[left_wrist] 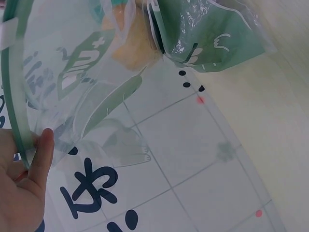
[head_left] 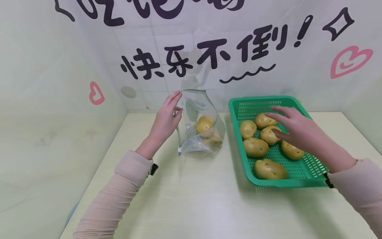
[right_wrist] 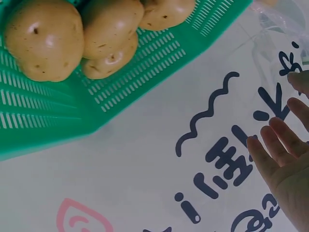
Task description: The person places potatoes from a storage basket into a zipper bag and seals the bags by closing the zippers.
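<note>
A clear zip bag [head_left: 188, 114] with green print stands on the table, its mouth spread apart, with potatoes [head_left: 204, 124] inside. My left hand [head_left: 165, 121] pinches the bag's upper left edge between thumb and fingers; the left wrist view shows the hand [left_wrist: 29, 188] at the green zip strip [left_wrist: 17, 96]. Over the green basket [head_left: 280, 183] hovers my right hand [head_left: 301, 129], fingers spread and holding nothing. Several loose potatoes [head_left: 256, 147] lie in that basket, partly hidden by the hand. In the right wrist view the right hand [right_wrist: 289, 169] appears with extended fingers.
The pale table [head_left: 191, 205] carries the bag at centre and the basket to its right. Behind them rises a white printed sheet [head_left: 209, 86] with dark lettering and pink hearts. A similar pale sheet [head_left: 44, 132] covers the left side.
</note>
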A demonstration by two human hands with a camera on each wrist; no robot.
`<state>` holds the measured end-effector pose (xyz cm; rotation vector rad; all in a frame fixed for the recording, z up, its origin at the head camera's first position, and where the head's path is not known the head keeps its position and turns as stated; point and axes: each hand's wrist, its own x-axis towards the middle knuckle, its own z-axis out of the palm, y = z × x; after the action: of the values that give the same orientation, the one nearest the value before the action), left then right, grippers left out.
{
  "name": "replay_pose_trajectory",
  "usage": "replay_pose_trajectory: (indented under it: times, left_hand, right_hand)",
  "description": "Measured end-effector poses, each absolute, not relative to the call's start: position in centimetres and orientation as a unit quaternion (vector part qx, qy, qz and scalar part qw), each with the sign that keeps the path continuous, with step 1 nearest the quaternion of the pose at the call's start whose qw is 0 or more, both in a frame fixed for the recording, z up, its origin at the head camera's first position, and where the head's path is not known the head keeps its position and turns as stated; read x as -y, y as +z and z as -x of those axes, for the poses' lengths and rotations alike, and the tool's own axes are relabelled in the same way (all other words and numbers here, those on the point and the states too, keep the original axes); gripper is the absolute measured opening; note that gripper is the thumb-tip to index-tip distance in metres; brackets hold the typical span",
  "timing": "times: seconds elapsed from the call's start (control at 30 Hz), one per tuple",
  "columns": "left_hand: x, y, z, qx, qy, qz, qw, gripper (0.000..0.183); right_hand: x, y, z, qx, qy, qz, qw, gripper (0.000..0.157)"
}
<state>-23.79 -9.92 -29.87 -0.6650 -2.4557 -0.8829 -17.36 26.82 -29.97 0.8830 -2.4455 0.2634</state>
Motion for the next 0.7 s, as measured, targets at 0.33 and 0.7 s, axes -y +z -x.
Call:
replay_pose_trajectory:
  times: [0.33, 0.7]
  left_hand:
    - [10.0, -30.1, 23.9, 0.889, -0.318, 0.243, 0.224, 0.051]
    - [10.1, -30.1, 23.9, 0.888, -0.315, 0.244, 0.231, 0.051]
  right_hand:
    - [-28.8, -32.2, 17.2, 0.898, 0.090, -0.336, 0.270, 0.057]
    - [-30.7, -33.8, 16.5, 0.924, 0.095, -0.296, 0.221, 0.064]
